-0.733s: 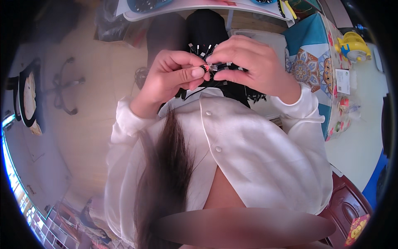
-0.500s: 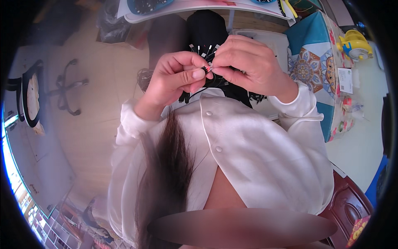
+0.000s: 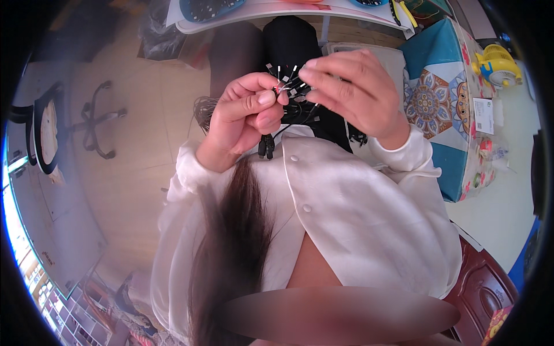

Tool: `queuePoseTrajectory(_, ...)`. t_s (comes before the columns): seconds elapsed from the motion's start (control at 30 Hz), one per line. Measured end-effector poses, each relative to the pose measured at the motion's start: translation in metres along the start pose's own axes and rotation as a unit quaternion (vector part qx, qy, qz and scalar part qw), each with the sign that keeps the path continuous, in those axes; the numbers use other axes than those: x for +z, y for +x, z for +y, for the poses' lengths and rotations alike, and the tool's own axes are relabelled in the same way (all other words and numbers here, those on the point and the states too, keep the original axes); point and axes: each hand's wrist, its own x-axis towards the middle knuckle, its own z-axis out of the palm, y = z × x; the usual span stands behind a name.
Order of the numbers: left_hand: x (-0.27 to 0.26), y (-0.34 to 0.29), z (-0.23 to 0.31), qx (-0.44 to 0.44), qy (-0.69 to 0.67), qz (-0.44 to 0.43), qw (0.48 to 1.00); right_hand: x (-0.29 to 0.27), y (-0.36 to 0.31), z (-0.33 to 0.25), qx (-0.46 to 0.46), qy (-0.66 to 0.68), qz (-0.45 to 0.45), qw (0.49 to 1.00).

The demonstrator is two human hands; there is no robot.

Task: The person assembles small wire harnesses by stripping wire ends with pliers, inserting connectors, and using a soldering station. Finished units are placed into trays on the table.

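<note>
My left hand is closed, thumb against fingers, on the end of a black cable whose thin red and white wires stick out past the fingertips. Below that hand hangs a black plug. My right hand is a little to the right of the wires, apart from them, fingers stretched out and loosely spread with nothing visible in them. Between the hands, across my lap, lies a bunch of black cables with metal USB plugs, partly hidden by my hands.
Ahead is a white table edge with blue trays of small black parts and yellow-handled pliers. On the right are a patterned cloth and a yellow fan. Coiled cable lies left of my lap.
My right hand has let go of the wire ends and drawn away, its fingers opening. The left hand keeps the cable and has shifted slightly left; the black plug below it shows more.
</note>
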Motion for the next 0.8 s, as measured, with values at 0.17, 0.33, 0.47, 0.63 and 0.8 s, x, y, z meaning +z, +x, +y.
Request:
queuePoseTrajectory(0.17, 0.003, 0.0, -0.002, -0.014, -0.021, -0.005, 1.0, 0.005, 0.005, -0.01, -0.065, -0.026, 0.007, 0.998)
queuePoseTrajectory(0.33, 0.006, -0.003, -0.002, -0.018, -0.019, 0.008, 1.0, 0.012, 0.007, -0.01, -0.036, 0.022, 0.02, 0.999)
queuePoseTrajectory(0.47, 0.006, -0.002, 0.0, -0.017, -0.006, 0.007, 1.0, 0.015, 0.007, -0.012, 0.06, 0.118, 0.018, 0.991)
queuePoseTrajectory(0.63, 0.006, -0.003, 0.001, -0.036, -0.006, 0.007, 0.999, 0.009, 0.007, -0.011, 0.018, 0.095, 0.003, 0.995)
queuePoseTrajectory(0.8, 0.007, -0.003, 0.0, -0.029, 0.051, 0.037, 0.998, 0.01, 0.005, -0.011, -0.042, 0.038, 0.011, 0.998)
